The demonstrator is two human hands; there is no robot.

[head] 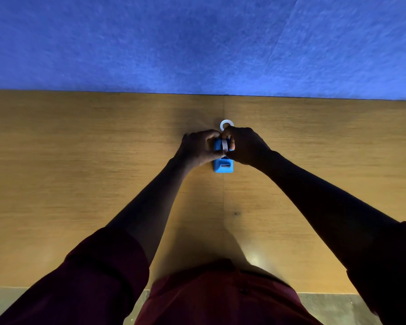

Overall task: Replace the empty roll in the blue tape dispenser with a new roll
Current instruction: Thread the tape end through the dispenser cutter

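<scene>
Head view: wooden table (80, 184).
Dispenser (223, 167): blue, mid-table.
Left hand (198, 148): grips dispenser's side.
Right hand (244, 146): pinches white roll (224, 144) on dispenser.
Ring (226, 124): white, flat, just behind dispenser.

Dispenser (223, 165): on my table (80, 172), between my hands.
Left hand (198, 148): its left.
Right hand (244, 145): its right.
Ring (226, 124): just behind.
Wall (197, 43): behind table.

Both bare forearms reach forward and converge; the left hand (198, 147) and right hand (245, 146) meet, fingers curled inward.
</scene>
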